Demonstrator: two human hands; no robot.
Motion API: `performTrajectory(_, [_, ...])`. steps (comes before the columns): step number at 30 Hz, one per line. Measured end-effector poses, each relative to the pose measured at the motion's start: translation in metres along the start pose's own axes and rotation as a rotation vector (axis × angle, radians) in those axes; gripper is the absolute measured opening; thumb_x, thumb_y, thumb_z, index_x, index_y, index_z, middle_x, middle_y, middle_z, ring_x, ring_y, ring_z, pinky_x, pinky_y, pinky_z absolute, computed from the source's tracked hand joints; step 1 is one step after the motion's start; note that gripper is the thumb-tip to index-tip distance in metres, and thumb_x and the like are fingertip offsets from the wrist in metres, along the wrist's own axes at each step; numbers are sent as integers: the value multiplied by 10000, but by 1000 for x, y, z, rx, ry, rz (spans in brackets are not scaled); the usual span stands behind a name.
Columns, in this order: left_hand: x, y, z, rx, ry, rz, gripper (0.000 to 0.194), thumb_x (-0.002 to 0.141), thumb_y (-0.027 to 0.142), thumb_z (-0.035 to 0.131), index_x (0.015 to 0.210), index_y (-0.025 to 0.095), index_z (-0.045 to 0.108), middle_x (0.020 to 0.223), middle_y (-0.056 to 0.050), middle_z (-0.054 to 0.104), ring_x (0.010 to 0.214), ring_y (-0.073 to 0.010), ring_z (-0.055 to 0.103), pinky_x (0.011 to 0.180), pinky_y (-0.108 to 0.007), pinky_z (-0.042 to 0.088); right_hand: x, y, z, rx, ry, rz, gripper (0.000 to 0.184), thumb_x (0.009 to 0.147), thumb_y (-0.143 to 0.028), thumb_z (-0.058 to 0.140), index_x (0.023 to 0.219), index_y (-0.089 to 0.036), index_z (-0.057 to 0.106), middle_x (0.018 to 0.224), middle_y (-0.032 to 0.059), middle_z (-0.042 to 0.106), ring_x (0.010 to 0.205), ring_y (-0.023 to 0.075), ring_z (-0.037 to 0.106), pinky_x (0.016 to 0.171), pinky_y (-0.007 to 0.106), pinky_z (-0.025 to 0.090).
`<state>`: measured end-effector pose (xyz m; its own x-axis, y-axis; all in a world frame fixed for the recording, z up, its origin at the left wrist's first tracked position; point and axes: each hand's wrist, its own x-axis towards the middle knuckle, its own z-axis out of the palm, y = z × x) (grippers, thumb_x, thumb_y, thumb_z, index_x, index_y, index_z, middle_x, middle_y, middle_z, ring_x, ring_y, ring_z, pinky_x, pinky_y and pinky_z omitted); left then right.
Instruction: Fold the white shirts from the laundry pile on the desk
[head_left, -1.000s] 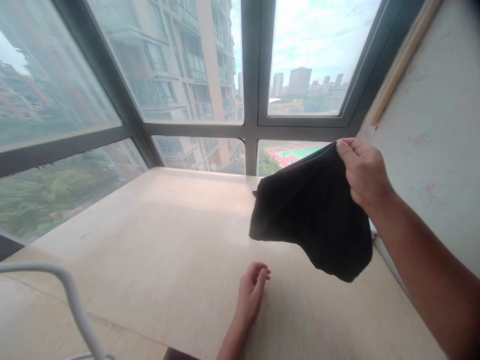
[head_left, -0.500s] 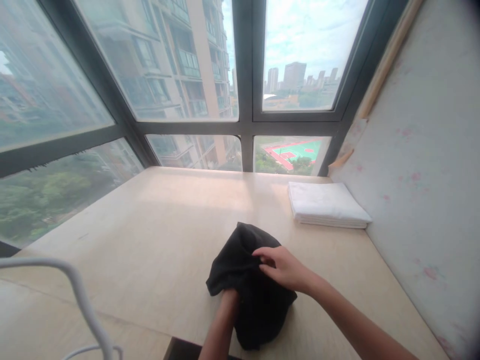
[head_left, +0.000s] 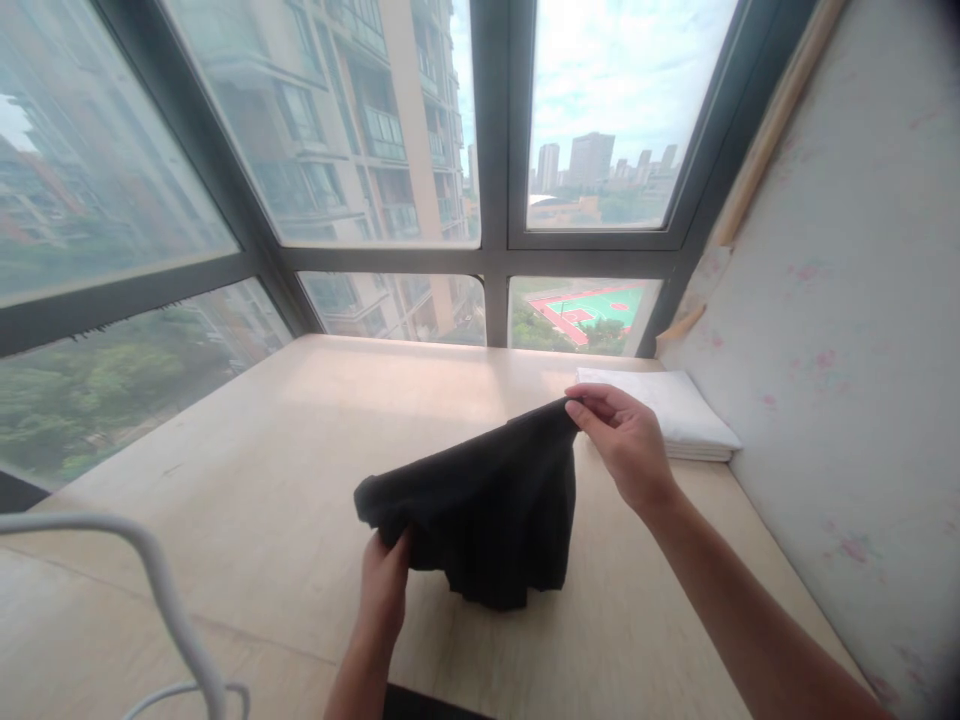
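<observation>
A black cloth garment (head_left: 487,500) hangs stretched between my two hands above the pale wooden surface (head_left: 247,470); its exact kind does not show. My right hand (head_left: 626,445) pinches its upper right corner between thumb and fingers, in front of the folded white cloth. Lower on the left, my left hand (head_left: 386,580) grips the garment near its other end, with the fingertips hidden behind the fabric. From the taut top edge the material drops in loose folds.
Against the flowered wall (head_left: 847,400) lies a folded white cloth (head_left: 694,410). Grey-framed windows (head_left: 495,200) border the surface at the back and left. A white curved tube (head_left: 161,580) stands at the lower left, and a dark flat object (head_left: 427,703) shows at the bottom edge.
The bunched garment has been lifted and spread out. My right hand has moved up and away with one corner; my left hand has come out from under the fabric and shifted left.
</observation>
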<state>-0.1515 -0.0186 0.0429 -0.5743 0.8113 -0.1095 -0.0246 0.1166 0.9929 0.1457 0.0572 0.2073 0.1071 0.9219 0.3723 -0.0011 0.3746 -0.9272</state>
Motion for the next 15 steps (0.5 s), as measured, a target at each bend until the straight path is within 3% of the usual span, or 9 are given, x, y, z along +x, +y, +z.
performTrajectory(4, [18,3,-35,74,186,24,481,690,485,699,1024,139,684,973,-100,732,983,-305,672,881,-462,541,-3,-1,13,11,50,-41,251,781,-359,751,964,-190,716,872,40,732,811,171,688,752,302,576])
performTrajectory(6, [24,4,-50,166,199,61,503,700,508,673,1054,151,660,1034,-107,716,1015,-301,660,928,-471,520,-11,1,22,5,20,-39,230,813,-351,717,980,-193,709,887,42,729,831,173,690,769,305,578])
performTrajectory(7, [26,5,-55,232,180,71,523,705,519,657,1080,154,643,1054,-112,706,1006,-300,661,927,-476,520,-16,3,27,-7,-38,-37,221,834,-345,692,996,-196,707,909,44,729,849,174,691,787,308,578])
performTrajectory(9, [25,9,-60,403,153,121,571,722,526,615,1151,151,599,1115,-135,675,1011,-309,654,907,-488,530,-28,8,37,-57,-295,-31,238,862,-321,649,1067,-211,700,991,49,728,881,170,690,814,310,577])
performTrajectory(11, [17,16,-58,595,166,256,589,754,506,569,1213,139,561,1200,-167,626,1097,-333,613,936,-511,514,-41,15,42,-127,-606,-36,305,872,-279,619,1169,-233,674,1083,53,717,896,163,688,812,306,575])
performTrajectory(12, [11,21,-54,668,174,348,569,782,488,543,1231,139,552,1238,-172,603,1151,-336,583,973,-514,493,-46,20,43,-158,-702,-38,341,874,-257,606,1212,-242,654,1112,53,712,900,160,686,805,304,573])
performTrajectory(13, [3,26,-49,719,168,440,535,815,469,517,1242,147,549,1261,-168,588,1190,-329,559,1009,-508,471,-50,26,42,-181,-735,-36,365,877,-239,589,1239,-244,637,1127,54,709,901,158,684,798,304,571])
performTrajectory(15, [-16,36,-34,757,112,584,460,880,434,476,1258,181,545,1273,-142,587,1213,-303,546,1052,-481,442,-56,44,34,-204,-643,2,363,886,-229,552,1242,-229,620,1123,60,710,892,157,684,795,313,568])
